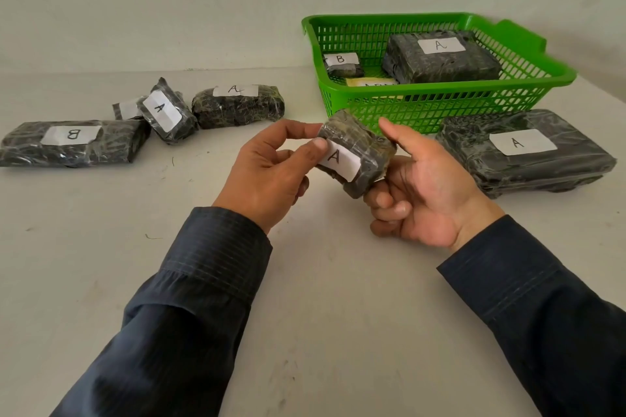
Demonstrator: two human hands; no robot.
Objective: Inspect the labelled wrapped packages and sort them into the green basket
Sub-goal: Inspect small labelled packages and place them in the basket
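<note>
A small dark wrapped package (362, 145) with a white label marked A is held above the table between both hands. My left hand (271, 169) pinches its left end with thumb and fingers. My right hand (420, 193) cups it from below and the right. The green basket (474, 96) stands just behind, at the back right. Inside it lie a large package marked A (440, 59), a small one marked B (342, 64) and a yellowish labelled item (371, 82), partly hidden by the basket's front wall.
A big package marked A (528, 152) lies on the table right of my hands, in front of the basket. At the left lie a long package marked B (71, 142), a tilted one marked A (167, 110), another marked A (238, 105) and a small half-hidden one (127, 109).
</note>
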